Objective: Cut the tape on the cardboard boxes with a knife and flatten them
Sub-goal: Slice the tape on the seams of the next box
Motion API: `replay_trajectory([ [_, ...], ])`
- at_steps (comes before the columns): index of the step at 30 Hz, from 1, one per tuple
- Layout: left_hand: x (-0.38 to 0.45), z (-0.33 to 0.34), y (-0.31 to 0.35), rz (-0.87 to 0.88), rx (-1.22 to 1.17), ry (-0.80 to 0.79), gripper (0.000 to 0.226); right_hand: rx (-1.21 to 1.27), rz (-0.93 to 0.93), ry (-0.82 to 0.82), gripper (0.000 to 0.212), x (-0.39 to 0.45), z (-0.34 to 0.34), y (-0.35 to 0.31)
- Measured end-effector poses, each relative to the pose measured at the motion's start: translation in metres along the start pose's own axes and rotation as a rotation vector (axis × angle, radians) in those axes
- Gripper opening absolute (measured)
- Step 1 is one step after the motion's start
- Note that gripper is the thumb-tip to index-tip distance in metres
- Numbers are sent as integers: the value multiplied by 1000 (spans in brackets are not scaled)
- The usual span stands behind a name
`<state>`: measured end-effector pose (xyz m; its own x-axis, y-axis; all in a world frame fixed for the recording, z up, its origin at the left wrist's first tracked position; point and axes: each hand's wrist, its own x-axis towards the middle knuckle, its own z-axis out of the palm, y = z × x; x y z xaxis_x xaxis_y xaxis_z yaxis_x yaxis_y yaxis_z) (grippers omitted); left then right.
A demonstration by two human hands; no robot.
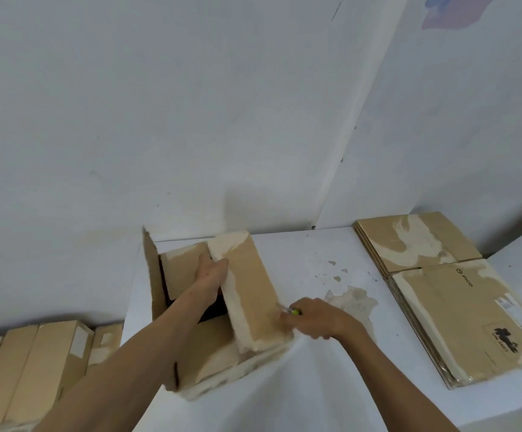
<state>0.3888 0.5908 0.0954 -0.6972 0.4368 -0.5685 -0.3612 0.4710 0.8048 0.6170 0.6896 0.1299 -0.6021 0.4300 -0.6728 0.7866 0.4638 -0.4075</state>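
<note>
We are gripping the raised flap of the open cardboard box (222, 310) on the white table (331, 385) with our left hand (212, 272), while our right hand (319, 319) is clenching the knife (290, 310) just beside the box's right edge.

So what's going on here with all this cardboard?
A person is breaking down boxes on a white table. The left hand grips the edge of a raised flap on an open cardboard box, while the right hand holds a small knife with a yellow-green handle against the box's right side. Two stacks of flattened boxes lie on the table to the right, and more boxes wait low on the left.
</note>
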Motion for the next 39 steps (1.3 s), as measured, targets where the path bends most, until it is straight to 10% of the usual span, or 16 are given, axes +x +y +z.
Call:
replay_trajectory([
  [5, -10, -11, 2, 46, 483, -353, 17, 220, 61, -283, 36, -13, -3, -8],
  [14, -9, -19, 15, 143, 1094, -731, 40, 426, 59, -74, 24, 0, -31, 3],
  [18, -12, -11, 12, 244, 1196, -710, 12, 294, -30, 29, 15, 14, -32, 13],
  [29, -29, 10, -24, 469, 971, -602, 41, -105, -137, 177, 21, 50, -32, 8],
  [39, -28, 3, -21, 453, 866, -592, 23, -201, -238, -138, 17, 63, -47, 4],
])
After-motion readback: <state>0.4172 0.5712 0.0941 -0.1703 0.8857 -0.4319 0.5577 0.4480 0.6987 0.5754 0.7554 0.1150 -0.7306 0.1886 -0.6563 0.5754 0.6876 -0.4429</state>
